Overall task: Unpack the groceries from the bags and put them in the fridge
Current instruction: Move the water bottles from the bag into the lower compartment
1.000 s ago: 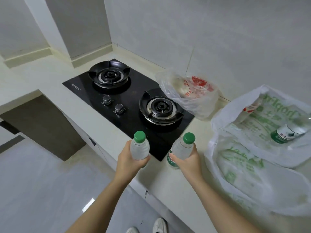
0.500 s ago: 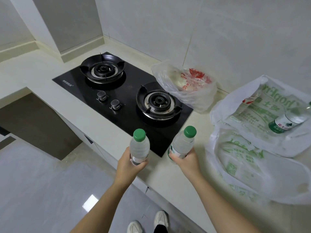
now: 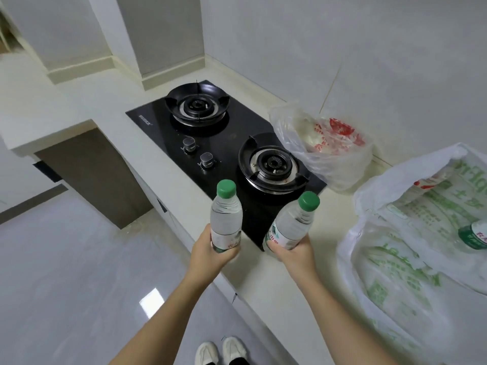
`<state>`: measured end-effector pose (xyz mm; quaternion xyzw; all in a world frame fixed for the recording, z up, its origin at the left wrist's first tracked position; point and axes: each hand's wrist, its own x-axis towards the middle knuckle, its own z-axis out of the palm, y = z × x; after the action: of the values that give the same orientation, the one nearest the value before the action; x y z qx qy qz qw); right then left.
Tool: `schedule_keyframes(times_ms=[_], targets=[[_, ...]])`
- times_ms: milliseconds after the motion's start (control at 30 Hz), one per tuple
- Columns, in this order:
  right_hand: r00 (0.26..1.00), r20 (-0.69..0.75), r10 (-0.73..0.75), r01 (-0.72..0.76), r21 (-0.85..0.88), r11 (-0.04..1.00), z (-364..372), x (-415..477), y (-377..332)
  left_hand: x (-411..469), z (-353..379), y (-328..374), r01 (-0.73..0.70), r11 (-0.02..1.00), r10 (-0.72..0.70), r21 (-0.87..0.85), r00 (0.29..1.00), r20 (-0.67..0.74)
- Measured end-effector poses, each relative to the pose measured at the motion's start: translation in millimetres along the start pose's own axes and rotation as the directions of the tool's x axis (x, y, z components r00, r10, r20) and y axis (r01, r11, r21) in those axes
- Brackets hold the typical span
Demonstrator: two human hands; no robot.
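Green caps are seen on two clear water bottles, one held in each hand. The left bottle (image 3: 226,219) is gripped low down by the left hand (image 3: 210,250), fingers curled round its label, and is held almost straight up. The right bottle (image 3: 291,226) is gripped near its bottom by the right hand (image 3: 293,255), and its cap is tipped up and to the right. Both bottles are held in the air over the front edge of the table (image 3: 276,283), just in front of the black stove (image 3: 210,143). Both hands are full, so nothing more can be picked up yet. The fridge is not seen anywhere; it is judged that the two bottles must be carried off to it next. A third bottle (image 3: 474,233) is seen lying in the big white bag with green print (image 3: 395,259), on the table to the right. That bag is nearer to the right hand. A smaller clear bag with red print (image 3: 324,146) is set farther back, just beside the stove.
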<state>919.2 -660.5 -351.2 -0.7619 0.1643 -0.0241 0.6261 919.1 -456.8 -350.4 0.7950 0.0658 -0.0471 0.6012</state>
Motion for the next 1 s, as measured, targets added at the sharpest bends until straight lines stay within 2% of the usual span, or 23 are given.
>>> schedule_keyframes(times_ms=[167, 333, 533, 733, 867, 1000], targets=[[0.981, 0.142, -0.129, 0.116, 0.092, 0.989, 26.3, 15.8, -61.8, -5.3, -32.7, 48.5, -0.087, 0.985, 0.058, -0.151, 0.980, -0.188], [0.901, 0.333, -0.279, 0.208, 0.232, 0.950, 62.0, 8.8, -134.4, -26.9, -89.4, 94.0, -0.168, 0.972, 0.088, -0.164, 0.908, -0.409], [0.697, 0.604, -0.387, 0.210, 0.345, 0.915, 110.7, -32.8, -198.4, -78.9, -160.4, 109.5, -0.167, 0.976, 0.055, -0.139, 0.808, -0.586], [0.501, 0.763, -0.407, 0.162, 0.379, 0.911, 178.5, -96.9, -226.0, -156.8, -225.7, 104.2, -0.178, 0.967, -0.011, -0.184, 0.688, -0.726], [0.359, 0.833, -0.421, 0.173, 0.384, 0.907, 228.2, -147.8, -233.3, -213.9, -260.9, 98.0, -0.194, 0.963, -0.048, -0.186, 0.557, -0.829], [0.199, 0.893, -0.404, 0.106, 0.390, 0.915, 271.8, -200.7, -240.7, -266.9, -286.3, 95.8, -0.194, 0.973, -0.045, -0.126, 0.375, -0.926]])
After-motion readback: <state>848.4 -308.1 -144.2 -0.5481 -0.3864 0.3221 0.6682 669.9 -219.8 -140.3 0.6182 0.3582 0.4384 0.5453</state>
